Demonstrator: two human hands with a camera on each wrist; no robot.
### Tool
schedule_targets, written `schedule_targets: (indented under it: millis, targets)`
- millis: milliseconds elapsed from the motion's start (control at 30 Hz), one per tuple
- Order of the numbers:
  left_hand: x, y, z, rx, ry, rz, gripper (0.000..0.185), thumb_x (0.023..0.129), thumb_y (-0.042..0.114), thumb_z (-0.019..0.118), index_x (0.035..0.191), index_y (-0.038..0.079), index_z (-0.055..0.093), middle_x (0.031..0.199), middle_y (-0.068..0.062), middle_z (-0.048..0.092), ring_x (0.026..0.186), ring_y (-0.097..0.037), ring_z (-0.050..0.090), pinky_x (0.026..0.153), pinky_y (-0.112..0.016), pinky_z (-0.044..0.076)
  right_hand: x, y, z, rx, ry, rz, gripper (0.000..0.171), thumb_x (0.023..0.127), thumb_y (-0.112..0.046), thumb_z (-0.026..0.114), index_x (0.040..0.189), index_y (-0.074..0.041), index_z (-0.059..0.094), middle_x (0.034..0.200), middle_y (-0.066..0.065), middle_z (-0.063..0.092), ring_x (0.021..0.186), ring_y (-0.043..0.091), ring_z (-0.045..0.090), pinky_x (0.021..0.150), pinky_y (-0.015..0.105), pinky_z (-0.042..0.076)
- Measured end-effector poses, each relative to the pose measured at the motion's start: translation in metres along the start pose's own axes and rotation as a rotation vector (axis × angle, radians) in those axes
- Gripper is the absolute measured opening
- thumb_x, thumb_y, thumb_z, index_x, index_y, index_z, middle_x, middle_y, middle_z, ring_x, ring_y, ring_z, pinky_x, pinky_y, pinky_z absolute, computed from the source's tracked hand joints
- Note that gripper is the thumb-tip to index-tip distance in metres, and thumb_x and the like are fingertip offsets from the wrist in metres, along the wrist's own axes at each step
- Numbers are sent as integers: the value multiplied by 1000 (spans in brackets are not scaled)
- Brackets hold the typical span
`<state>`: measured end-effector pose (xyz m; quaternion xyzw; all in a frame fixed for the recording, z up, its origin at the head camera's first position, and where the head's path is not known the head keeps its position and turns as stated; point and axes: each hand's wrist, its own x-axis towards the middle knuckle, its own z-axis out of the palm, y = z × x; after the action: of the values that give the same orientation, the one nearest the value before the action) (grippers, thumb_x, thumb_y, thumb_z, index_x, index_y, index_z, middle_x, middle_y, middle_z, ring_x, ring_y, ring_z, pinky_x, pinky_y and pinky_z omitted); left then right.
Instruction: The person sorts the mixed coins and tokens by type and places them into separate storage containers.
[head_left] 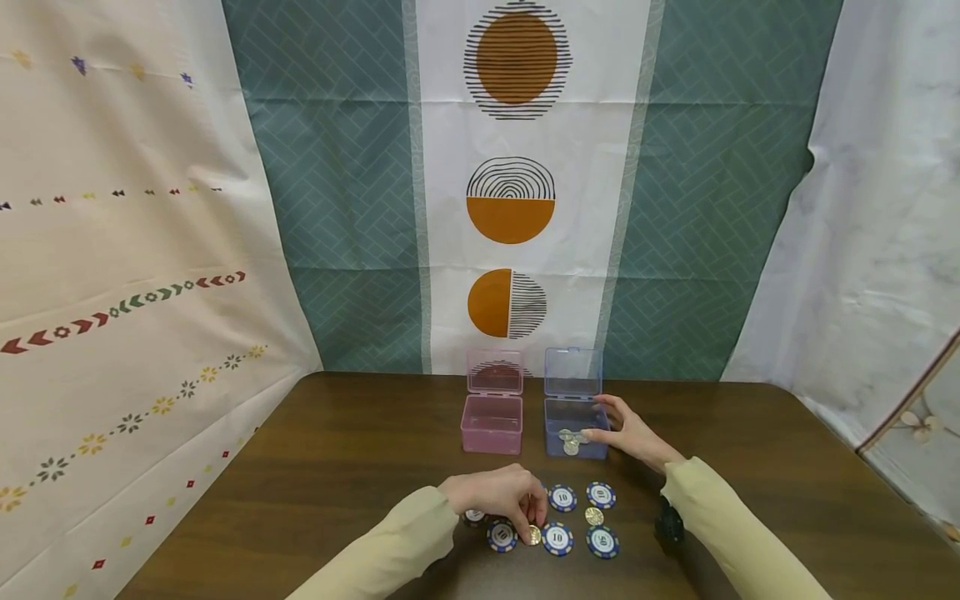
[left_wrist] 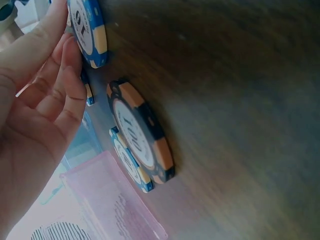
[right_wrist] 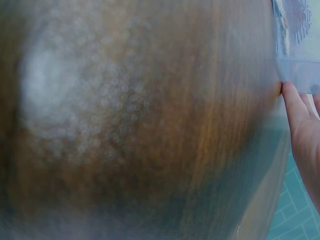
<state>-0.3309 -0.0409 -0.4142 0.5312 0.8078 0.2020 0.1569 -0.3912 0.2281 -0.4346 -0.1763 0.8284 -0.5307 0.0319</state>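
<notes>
My left hand [head_left: 497, 492] reaches down to the table among poker chips, thumb and fingertips closing around a gold coin [head_left: 533, 535]. In the left wrist view its fingers curl beside a blue chip [left_wrist: 89, 32]; the coin is hidden there. At the back right, my right hand [head_left: 633, 435] holds a clear blue plastic box [head_left: 555, 417] at its right side, thumb toward the front and fingers farther back. The box's lid stands up, and several coins [head_left: 572, 442] show in its front part. Only fingertips touching the box corner appear in the right wrist view.
A pink box [head_left: 491, 425] with its lid raised stands left of the blue one. Blue-edged chips [head_left: 557, 538] lie in front of the boxes, with another gold coin [head_left: 594, 517] at right. A dark chip marked 100 [left_wrist: 134, 132] lies near my left hand.
</notes>
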Motion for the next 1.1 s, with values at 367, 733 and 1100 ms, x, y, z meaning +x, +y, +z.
schedule_targets:
  millis: [367,733,1100]
  targets:
    - [2,0,-1,17,33,-10,18,68,10,77,73,10,60,66,12,55,58,4,49,55,-12,42,1,1,1,-13,8,2,76,82,-26,68,137,-4,21,139,23,23,128,43,12,97,56,19]
    - [2,-4,-6,-14,104,1,18,69,4,77,72,9,60,67,12,56,59,5,51,56,-12,44,1,2,0,-18,12,7,75,82,-24,67,137,-3,20,139,25,22,128,45,12,96,56,18]
    - [-3,-16,-11,-181,195,-44,15,71,-3,73,74,5,61,67,8,59,58,0,57,55,-17,47,-1,-5,1,-33,10,-3,76,82,-24,67,137,0,20,138,27,23,126,47,13,95,58,19]
